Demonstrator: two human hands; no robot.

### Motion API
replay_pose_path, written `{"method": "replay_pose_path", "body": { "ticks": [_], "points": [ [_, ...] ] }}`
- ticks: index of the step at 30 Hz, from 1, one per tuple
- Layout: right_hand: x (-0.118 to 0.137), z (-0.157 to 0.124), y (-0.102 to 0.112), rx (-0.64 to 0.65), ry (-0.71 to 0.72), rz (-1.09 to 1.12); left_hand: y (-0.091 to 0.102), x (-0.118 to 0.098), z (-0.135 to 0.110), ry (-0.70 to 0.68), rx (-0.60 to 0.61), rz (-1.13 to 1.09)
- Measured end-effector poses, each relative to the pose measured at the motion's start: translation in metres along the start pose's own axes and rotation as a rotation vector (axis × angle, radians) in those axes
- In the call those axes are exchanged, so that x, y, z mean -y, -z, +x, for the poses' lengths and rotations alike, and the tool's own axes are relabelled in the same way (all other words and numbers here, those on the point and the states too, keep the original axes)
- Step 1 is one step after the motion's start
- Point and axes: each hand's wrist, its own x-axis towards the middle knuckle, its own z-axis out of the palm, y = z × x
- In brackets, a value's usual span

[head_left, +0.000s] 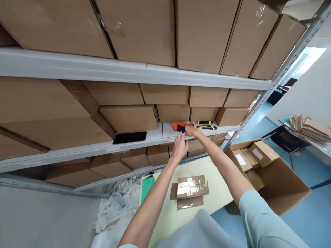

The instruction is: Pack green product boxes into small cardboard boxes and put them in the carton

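Note:
Both my arms reach up to a grey metal shelf (134, 140). My right hand (190, 130) rests on an orange and dark blue tool (180, 126) lying on the shelf, fingers curled onto it. My left hand (180, 146) hovers just below the shelf edge, fingers together and pointing up, with nothing visible in it. Two yellow and black utility knives (206, 124) lie to the right of the tool. A black flat tablet-like slab (129, 137) lies on the shelf to the left.
Brown cardboard boxes (129, 117) fill the shelves. Below me a pale table (191, 203) carries a small taped box (191, 187) and a green booklet (147, 186). White packing material (116, 206) lies left. An open carton (269, 172) with small boxes stands right.

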Motion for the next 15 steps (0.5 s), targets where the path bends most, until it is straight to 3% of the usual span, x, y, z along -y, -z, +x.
{"method": "replay_pose_path", "body": {
  "ticks": [2, 4, 6, 8, 12, 15],
  "points": [
    [-0.005, -0.005, -0.008, -0.062, -0.031, -0.004, 0.001, 0.005, -0.023, 0.008, 0.014, -0.020],
    [-0.018, -0.022, -0.029, -0.221, -0.048, 0.030, 0.004, 0.019, -0.061, 0.055, 0.031, -0.043],
    [-0.036, -0.055, -0.068, -0.403, -0.088, 0.120, 0.008, 0.041, -0.115, 0.157, 0.061, -0.064],
    [-0.051, -0.107, -0.123, -0.462, -0.169, 0.241, 0.013, 0.065, -0.179, 0.333, 0.128, -0.065],
    [-0.046, -0.228, -0.239, -0.304, -0.396, 0.446, 0.021, 0.088, -0.290, 0.686, 0.297, -0.086],
    [-0.024, -0.287, -0.299, -0.150, -0.554, 0.527, 0.012, 0.080, -0.328, 0.764, 0.357, -0.116]
  ]
}}
